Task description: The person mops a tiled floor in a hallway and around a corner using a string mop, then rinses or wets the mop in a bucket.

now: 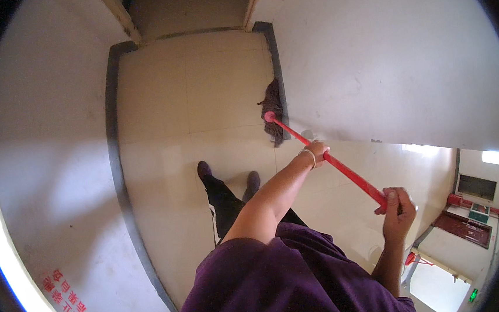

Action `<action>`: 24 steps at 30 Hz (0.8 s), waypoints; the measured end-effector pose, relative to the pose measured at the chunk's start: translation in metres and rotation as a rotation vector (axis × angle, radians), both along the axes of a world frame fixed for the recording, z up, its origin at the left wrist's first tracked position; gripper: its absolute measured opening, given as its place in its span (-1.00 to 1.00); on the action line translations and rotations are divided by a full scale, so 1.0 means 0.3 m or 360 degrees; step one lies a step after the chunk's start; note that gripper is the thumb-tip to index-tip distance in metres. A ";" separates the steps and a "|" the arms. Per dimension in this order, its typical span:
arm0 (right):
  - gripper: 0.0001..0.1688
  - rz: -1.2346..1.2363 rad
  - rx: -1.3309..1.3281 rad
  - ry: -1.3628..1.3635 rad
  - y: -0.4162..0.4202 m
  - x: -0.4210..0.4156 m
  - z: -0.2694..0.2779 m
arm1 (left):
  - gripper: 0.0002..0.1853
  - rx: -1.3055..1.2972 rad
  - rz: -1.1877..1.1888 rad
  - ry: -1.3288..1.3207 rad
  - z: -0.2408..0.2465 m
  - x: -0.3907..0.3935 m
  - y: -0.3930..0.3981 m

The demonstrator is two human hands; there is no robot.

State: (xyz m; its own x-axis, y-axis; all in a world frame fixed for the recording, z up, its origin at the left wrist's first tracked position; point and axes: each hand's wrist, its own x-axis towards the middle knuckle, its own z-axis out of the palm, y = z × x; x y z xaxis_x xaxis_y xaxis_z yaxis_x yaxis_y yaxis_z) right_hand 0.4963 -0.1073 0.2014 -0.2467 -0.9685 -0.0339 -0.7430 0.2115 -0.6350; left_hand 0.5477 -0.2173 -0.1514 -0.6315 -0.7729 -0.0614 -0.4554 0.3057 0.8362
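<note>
A mop with a red handle (pixel 349 172) slants across the view from the lower right to the upper left. Around the middle of the handle my left hand (pixel 318 152) is closed, with a light bracelet at the wrist. My right hand (pixel 398 209) grips the upper end of the handle. The dark, stringy mop head (pixel 271 97), with its pink-red socket, lies on the tiled floor (pixel 157 101) against the grey baseboard at the foot of the right wall.
A white wall (pixel 382 57) ends in a corner beside the mop head. Another wall (pixel 57 171), bearing red writing, stands left. A doorway (pixel 189 11) is at the top. Dark shoes (pixel 253 180) stand on the floor. A dark red object (pixel 464 229) is at the lower right.
</note>
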 end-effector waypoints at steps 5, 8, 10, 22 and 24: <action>-0.78 0.0024 -0.0056 -0.0271 -0.020 -0.138 -0.029 | -0.84 0.0145 0.0148 -0.0298 0.060 0.043 0.017; -0.77 0.0160 0.0005 -0.0395 -0.036 -0.126 -0.102 | -0.85 -0.0028 0.0222 -0.0286 -0.054 0.184 0.025; -0.79 0.0263 0.0105 -0.0484 -0.067 -0.049 -0.172 | -0.80 -0.0120 0.0420 -0.0321 -0.148 0.340 0.042; -0.75 0.1184 0.0414 -0.1174 -0.047 0.566 -0.610 | -0.60 0.0471 0.1034 -0.0907 -0.341 1.279 0.530; -0.72 0.1179 0.0802 -0.1678 -0.033 0.610 -0.644 | -0.58 0.0431 0.1108 -0.1038 -0.389 1.365 0.652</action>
State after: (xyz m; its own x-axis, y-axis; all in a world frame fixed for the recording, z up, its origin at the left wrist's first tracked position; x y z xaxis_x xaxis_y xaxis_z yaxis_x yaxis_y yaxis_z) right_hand 0.6794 -0.1172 0.0080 0.6758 -0.6886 -0.2630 -0.0028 0.3544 -0.9351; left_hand 0.9573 -0.0218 -0.2680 0.1787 -0.8673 -0.4646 -0.8567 -0.3694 0.3600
